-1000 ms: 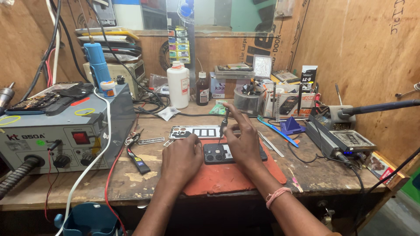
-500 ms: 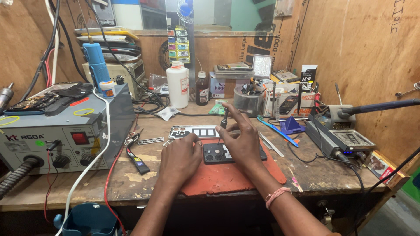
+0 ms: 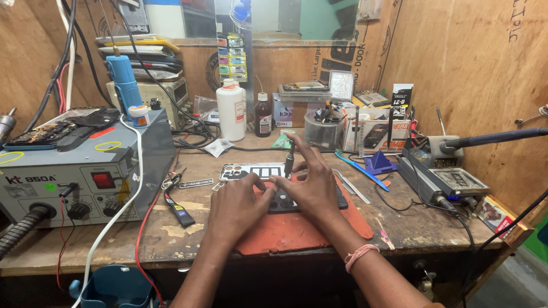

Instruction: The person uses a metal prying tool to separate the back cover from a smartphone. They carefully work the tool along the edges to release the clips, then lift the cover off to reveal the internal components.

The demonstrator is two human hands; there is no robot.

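At centre frame, on the red mat, a dark phone lies lengthwise left to right. The left hand presses its near end, fingers curled; the right hand pinches a screwdriver upright above it.

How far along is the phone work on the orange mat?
Done: a phone lies on the orange mat; a back cover sits apart behind it. In hand: the left hand steadies the phone while the right hand holds a thin dark tool upright at it. Left: the cover is not yet on.
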